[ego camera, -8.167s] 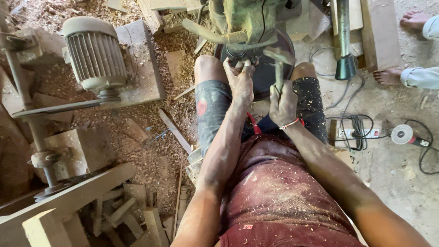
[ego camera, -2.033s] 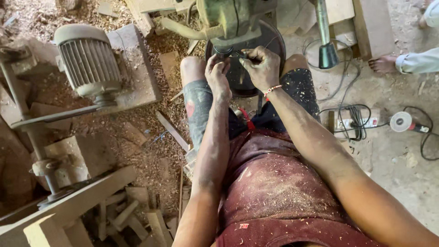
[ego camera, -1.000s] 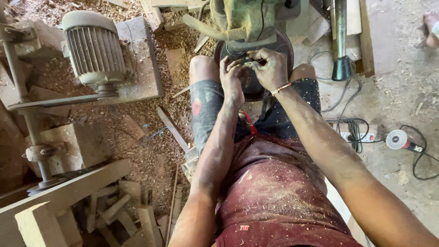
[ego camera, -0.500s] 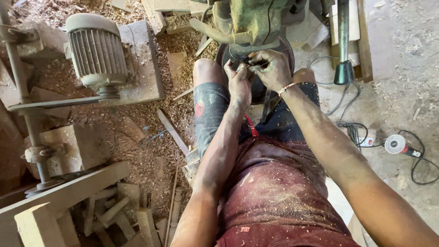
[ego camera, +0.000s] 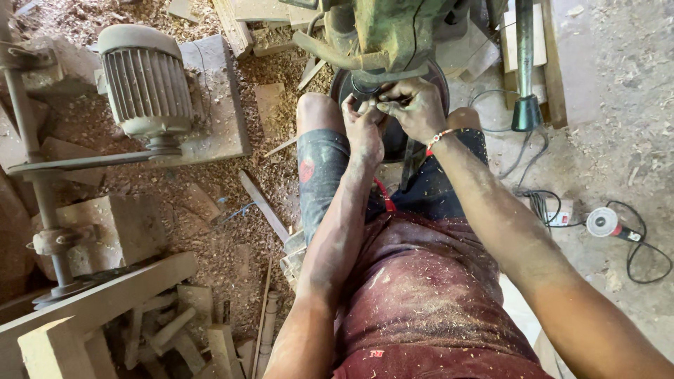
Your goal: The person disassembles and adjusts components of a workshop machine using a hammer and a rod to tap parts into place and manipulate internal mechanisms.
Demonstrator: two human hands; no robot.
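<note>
Both my left hand (ego camera: 365,130) and right hand (ego camera: 414,105) pinch a small pale piece (ego camera: 370,107) just under the green machine (ego camera: 393,31), and I judge it light, stiff and best held by its edges with fingertips.

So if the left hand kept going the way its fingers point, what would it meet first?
The left hand points up and away from the body, fingertips already at the small piece both hands pinch. Just beyond sits the green machine over the dark round disc; which comes first is unclear, since depth is hard to read.
</note>
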